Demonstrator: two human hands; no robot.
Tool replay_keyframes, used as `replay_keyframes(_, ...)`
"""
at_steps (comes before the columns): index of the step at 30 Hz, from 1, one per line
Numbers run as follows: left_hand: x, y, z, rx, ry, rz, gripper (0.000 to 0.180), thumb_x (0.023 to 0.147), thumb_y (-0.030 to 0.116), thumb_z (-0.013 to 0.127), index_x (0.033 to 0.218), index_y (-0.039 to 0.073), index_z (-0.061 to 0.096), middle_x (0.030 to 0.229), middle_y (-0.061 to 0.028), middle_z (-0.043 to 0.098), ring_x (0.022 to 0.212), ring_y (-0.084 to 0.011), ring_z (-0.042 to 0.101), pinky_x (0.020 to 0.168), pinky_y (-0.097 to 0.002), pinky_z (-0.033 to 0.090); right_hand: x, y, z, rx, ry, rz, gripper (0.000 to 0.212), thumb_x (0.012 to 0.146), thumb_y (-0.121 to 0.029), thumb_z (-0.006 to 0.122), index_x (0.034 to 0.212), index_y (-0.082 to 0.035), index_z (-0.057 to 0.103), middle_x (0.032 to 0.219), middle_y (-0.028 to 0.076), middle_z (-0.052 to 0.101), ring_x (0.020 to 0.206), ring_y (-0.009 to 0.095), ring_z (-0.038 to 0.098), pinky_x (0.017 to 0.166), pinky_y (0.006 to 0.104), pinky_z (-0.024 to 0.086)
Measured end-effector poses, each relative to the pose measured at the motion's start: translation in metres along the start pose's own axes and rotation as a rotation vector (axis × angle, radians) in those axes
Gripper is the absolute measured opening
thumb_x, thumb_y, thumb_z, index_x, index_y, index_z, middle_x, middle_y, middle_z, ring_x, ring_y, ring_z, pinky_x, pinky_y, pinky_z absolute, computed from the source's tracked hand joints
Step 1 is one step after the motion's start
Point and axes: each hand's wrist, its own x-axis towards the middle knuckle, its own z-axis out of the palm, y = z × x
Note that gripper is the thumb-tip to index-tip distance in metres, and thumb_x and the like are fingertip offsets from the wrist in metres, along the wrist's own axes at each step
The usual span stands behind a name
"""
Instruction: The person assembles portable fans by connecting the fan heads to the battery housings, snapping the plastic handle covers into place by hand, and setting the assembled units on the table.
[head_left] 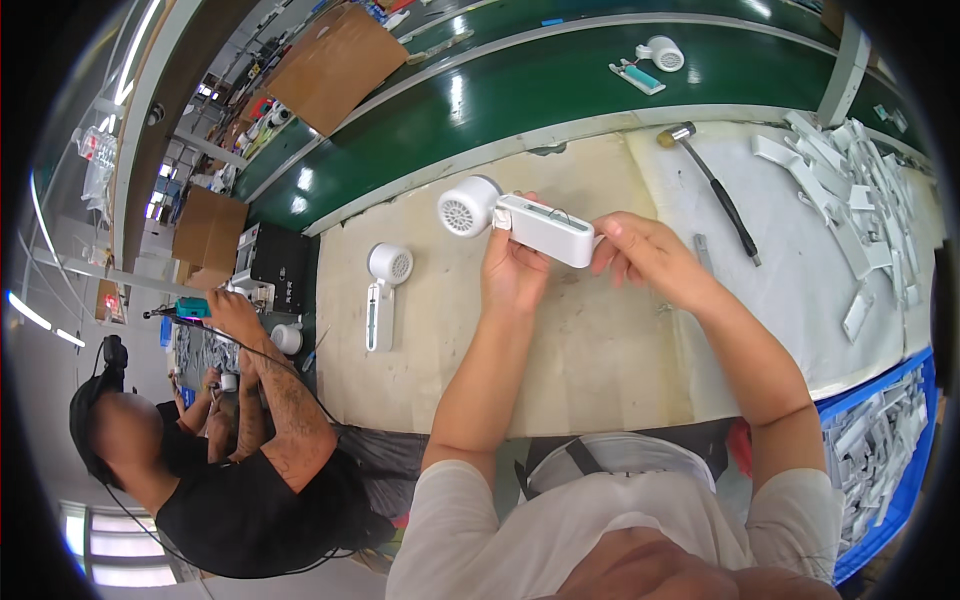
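Note:
My left hand (515,275) is closed around a white hair dryer (545,230) near the joint between its handle and its round, grilled head. The handle points right, with a long slot on its upper side and what look like thin dark wires. At the handle's far end my right hand (650,255) has its thumb and fingertips closed against the housing; whether they also pinch a wire is hard to make out. A second white hair dryer (380,310) lies on the table to the left, its handle slot showing.
A hammer (720,190) lies right of my hands, near a pile of white plastic strips (850,200). More pieces fill a blue bin (925,440) at lower right. Another dryer (655,60) with teal parts rests on the green conveyor (520,90). At left a person (260,470) holds a teal tool (192,308).

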Motion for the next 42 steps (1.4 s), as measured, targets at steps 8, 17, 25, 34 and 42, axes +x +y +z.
replay_keyframes(8, -0.016, 0.005, 0.021, 0.308, -0.140, 0.174, 0.038, 0.081, 0.011, 0.061, 0.115, 0.003, 0.047, 0.114, -0.0129, 0.053, 0.107, -0.0291, 0.051, 0.095, -0.0416, 0.042, -0.003, 0.011, 0.013, -0.129, 0.140, -0.150, 0.037, 0.079, -0.017, 0.065, 0.109, -0.001, 0.052, 0.091, 0.008, 0.060, 0.077, 0.016, 0.057, 0.069, 0.0260, 0.046)
replay_keyframes(17, -0.020, 0.020, 0.021, 0.383, -0.293, 0.076, 0.049, 0.067, 0.013, 0.075, 0.109, 0.007, 0.051, 0.105, -0.0075, 0.058, 0.105, -0.0283, 0.053, 0.093, -0.0403, 0.041, -0.004, 0.009, 0.008, -0.313, 0.114, -0.349, 0.036, 0.077, -0.018, 0.066, 0.107, -0.002, 0.054, 0.096, 0.008, 0.060, 0.077, 0.016, 0.058, 0.068, 0.0264, 0.046)
replay_keyframes(25, -0.024, 0.025, 0.022, 0.377, -0.311, 0.187, 0.042, 0.068, 0.009, 0.073, 0.105, 0.012, 0.053, 0.106, -0.0050, 0.057, 0.107, -0.0264, 0.051, 0.097, -0.0417, 0.037, -0.004, 0.001, 0.007, 0.446, -0.160, 0.087, 0.041, 0.091, -0.035, 0.045, 0.115, -0.001, 0.045, 0.090, 0.007, 0.056, 0.077, 0.013, 0.057, 0.065, 0.0252, 0.047)
replay_keyframes(34, -0.034, 0.016, 0.030, 0.339, -0.316, 0.225, 0.039, 0.071, 0.011, 0.071, 0.106, 0.012, 0.053, 0.103, -0.0037, 0.058, 0.105, -0.0223, 0.052, 0.097, -0.0419, 0.037, -0.013, 0.014, 0.019, 0.158, 0.138, -0.252, 0.032, 0.088, -0.029, 0.050, 0.105, -0.002, 0.050, 0.081, 0.006, 0.057, 0.069, 0.011, 0.054, 0.063, 0.0237, 0.044)
replay_keyframes(42, -0.028, 0.006, 0.026, 0.317, -0.214, 0.173, 0.041, 0.075, 0.018, 0.070, 0.110, 0.008, 0.051, 0.106, -0.0053, 0.058, 0.101, -0.0229, 0.054, 0.095, -0.0399, 0.040, -0.010, 0.017, 0.021, -0.195, 0.208, -0.471, 0.031, 0.082, -0.024, 0.061, 0.101, -0.002, 0.052, 0.089, 0.008, 0.059, 0.074, 0.013, 0.056, 0.064, 0.0250, 0.046)
